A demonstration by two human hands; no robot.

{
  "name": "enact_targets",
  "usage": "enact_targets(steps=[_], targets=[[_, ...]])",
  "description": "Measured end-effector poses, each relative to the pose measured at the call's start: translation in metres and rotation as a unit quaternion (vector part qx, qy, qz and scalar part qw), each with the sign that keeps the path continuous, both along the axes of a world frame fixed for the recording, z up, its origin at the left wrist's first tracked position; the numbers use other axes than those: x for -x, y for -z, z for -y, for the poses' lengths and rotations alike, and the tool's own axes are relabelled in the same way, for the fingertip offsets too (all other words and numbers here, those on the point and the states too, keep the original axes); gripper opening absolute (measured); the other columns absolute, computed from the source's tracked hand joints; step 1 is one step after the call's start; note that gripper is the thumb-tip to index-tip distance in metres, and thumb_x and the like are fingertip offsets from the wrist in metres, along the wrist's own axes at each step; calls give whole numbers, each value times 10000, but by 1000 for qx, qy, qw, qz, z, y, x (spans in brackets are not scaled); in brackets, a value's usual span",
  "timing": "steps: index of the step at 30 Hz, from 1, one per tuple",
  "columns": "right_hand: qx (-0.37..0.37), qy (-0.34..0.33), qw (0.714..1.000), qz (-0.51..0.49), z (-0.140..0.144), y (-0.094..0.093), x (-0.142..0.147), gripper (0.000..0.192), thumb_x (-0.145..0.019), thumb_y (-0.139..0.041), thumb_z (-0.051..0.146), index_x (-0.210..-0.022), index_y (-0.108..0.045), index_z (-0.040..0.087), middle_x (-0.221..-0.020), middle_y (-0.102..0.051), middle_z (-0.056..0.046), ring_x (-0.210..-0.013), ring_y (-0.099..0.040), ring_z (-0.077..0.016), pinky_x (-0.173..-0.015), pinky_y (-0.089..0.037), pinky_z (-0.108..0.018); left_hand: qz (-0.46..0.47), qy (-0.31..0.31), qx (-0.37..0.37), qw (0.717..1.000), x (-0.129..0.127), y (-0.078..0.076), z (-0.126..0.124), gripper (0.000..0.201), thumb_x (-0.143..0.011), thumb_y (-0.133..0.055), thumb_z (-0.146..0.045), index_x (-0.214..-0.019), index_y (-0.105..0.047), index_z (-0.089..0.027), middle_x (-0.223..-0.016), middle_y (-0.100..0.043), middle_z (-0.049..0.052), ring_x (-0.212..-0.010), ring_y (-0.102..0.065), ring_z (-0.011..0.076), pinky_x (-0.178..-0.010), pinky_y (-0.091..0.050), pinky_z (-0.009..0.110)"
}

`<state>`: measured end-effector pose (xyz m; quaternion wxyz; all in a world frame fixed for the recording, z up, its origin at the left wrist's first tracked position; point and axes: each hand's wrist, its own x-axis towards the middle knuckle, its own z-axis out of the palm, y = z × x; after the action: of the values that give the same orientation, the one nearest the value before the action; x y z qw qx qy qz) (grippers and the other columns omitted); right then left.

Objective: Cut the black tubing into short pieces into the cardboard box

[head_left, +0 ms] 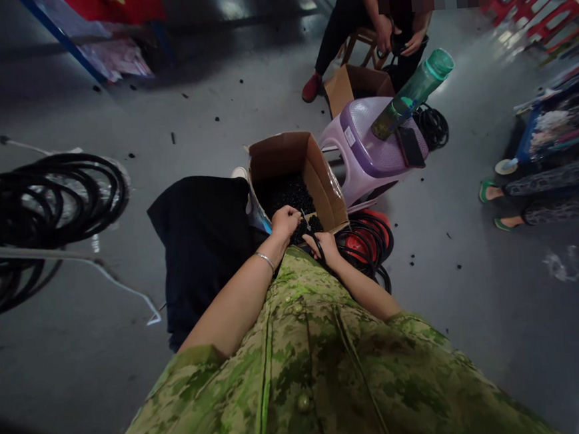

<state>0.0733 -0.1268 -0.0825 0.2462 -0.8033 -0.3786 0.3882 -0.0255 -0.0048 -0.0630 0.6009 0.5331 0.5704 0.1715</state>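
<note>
My left hand [286, 222] is over the near side of a cardboard box [324, 184], its fingers pinched together. Whatever lies between them is too small to make out. Close beside it on the right, my right hand [324, 246] is closed around black-handled scissors [307, 225], whose blades point up toward the left fingertips. Inside the box lies a heap of small black pieces [288, 194]. A loop of black hose [366, 238] rests against a red round object [381, 230], just right of my right hand.
A purple stool [351, 148] beyond the box bears a green bottle [415, 93] and a dark phone-like slab [411, 147]. Coiled black hoses [67, 194] lie at left. Another person [342, 29] sits behind a second box [338, 89]; somebody's legs [542, 184] are at right.
</note>
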Motion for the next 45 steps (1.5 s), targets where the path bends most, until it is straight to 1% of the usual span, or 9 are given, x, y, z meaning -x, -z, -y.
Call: enact_targets(steps=[6, 12, 17, 21, 26, 31, 36, 41, 45], targets=[[2, 10, 1000, -6, 1, 3, 1, 555, -807, -587, 684, -544, -532, 198, -455, -558, 1, -386, -557, -134, -425, -423, -214, -19, -4, 45, 999, -2, -6, 0, 35, -778, -599, -160, -757, -626, -168, -620, -615, -3, -516, -504, 106, -513, -367, 210], [9, 11, 1000, 11, -4, -8, -7, 592, -819, -557, 708, -530, -520, 193, -454, -562, 2, -390, -555, -115, -445, -410, -195, 23, -2, 117, 993, -3, -14, 3, 190, -879, -542, -217, -696, -556, -170, -565, -539, -15, -449, -440, 88, -471, -318, 208], [13, 4, 1000, 8, -8, -12, -13, 597, -804, -577, 719, -536, -531, 188, -468, -573, 7, -398, -567, -110, -465, -420, -191, 19, -2, 56, 998, -1, -11, 3, 252, -874, -553, -283, -653, -598, -170, -509, -469, -34, -452, -396, 96, -476, -296, 216], [24, 14, 997, -75, -13, -17, -18, 575, -829, -560, 712, -623, -597, 176, -529, -619, -7, -418, -579, -103, -441, -412, -182, 15, 49, -15, 999, 2, -9, 1, 204, -826, -597, -275, -704, -714, -162, -535, -554, -6, -563, -512, 137, -562, -354, 230], [22, 36, 992, -120, -14, -21, -19, 552, -822, -601, 685, -648, -611, 162, -514, -595, 1, -384, -529, -84, -406, -388, -180, 4, 89, -58, 994, 2, -8, 0, 205, -800, -615, -259, -688, -756, -162, -591, -638, 22, -668, -584, 165, -617, -377, 234], [-5, 34, 995, -92, -9, -16, -16, 593, -780, -609, 719, -570, -582, 165, -447, -532, 15, -341, -485, -77, -379, -345, -179, -24, 88, -59, 994, 3, -3, 1, 261, -837, -580, -312, -780, -776, -149, -612, -650, 30, -653, -580, 163, -593, -374, 239], [-14, 34, 997, -68, -3, -8, -12, 597, -767, -606, 720, -521, -532, 182, -422, -512, 19, -332, -484, -87, -373, -331, -188, -14, 58, -28, 998, 3, 0, 2, 263, -829, -577, -337, -720, -729, -152, -551, -576, 2, -557, -496, 134, -540, -342, 236], [10, 41, 998, -38, 5, 4, -2, 575, -757, -633, 691, -499, -521, 189, -411, -505, 27, -339, -487, -88, -383, -346, -187, 6, 21, 12, 1000, 1, -4, 1, 272, -830, -551, -364, -728, -700, -160, -494, -485, -33, -492, -420, 118, -501, -318, 236], [28, 51, 996, -72, 6, 12, -1, 548, -765, -643, 662, -518, -567, 178, -404, -501, 28, -330, -461, -75, -385, -347, -179, 24, 2, 35, 999, 0, -6, 1, 280, -832, -548, -399, -751, -679, -165, -493, -468, -35, -460, -395, 112, -476, -299, 238]])
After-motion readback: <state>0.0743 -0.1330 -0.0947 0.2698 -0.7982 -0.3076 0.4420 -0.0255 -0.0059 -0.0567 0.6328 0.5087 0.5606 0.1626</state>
